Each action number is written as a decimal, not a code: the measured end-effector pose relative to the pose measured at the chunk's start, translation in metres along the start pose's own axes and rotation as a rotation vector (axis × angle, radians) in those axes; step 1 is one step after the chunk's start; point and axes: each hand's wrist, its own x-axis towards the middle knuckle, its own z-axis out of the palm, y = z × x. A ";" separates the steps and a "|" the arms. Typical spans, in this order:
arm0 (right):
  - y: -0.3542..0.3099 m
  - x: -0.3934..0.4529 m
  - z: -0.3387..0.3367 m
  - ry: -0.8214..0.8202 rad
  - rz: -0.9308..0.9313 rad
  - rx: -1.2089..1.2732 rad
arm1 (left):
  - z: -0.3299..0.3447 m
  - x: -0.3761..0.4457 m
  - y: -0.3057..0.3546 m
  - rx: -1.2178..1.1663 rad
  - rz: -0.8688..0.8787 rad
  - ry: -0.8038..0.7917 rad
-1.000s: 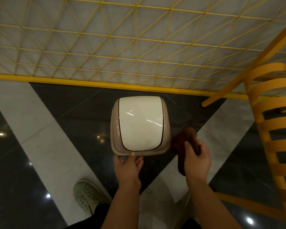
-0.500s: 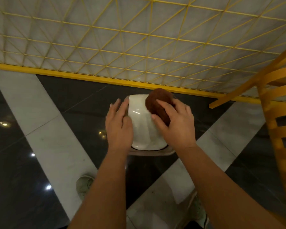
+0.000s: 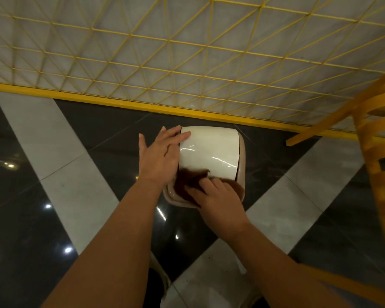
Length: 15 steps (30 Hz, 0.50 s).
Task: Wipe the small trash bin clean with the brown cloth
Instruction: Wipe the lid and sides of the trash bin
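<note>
The small trash bin [image 3: 209, 150] stands on the floor below me, beige with a glossy white swing lid, seen from above. My left hand [image 3: 160, 156] lies flat against the bin's left side, fingers spread, with fingertips on the lid's far-left corner. My right hand [image 3: 218, 196] presses the brown cloth [image 3: 187, 180] onto the near edge of the lid and rim. The cloth is bunched under my fingers and partly hidden by them.
A yellow wire-mesh panel [image 3: 187, 63] with a solid yellow base rail stands just behind the bin. A yellow slatted chair [image 3: 380, 165] is at the right. The floor is glossy dark and light tile. A light shoe [image 3: 162, 278] shows between my forearms.
My right hand has dragged the cloth from the lid's far edge down to its near edge. My left hand stayed on the bin's left side, shifting slightly.
</note>
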 end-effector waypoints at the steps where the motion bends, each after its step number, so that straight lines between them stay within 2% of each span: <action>1: 0.004 -0.009 0.000 -0.048 0.008 -0.025 | 0.000 0.000 -0.001 0.016 0.005 -0.001; 5: 0.020 -0.034 -0.011 -0.144 0.164 -0.061 | 0.001 0.003 -0.002 0.040 0.016 -0.003; 8: 0.032 -0.044 -0.024 -0.093 0.299 -0.045 | 0.004 0.000 -0.002 0.057 0.021 -0.012; 11: 0.045 -0.052 -0.041 0.091 0.537 0.089 | 0.005 -0.005 0.001 0.086 0.038 -0.048; 15: 0.067 -0.063 -0.052 0.355 1.023 0.550 | 0.008 -0.015 0.004 0.104 0.026 -0.083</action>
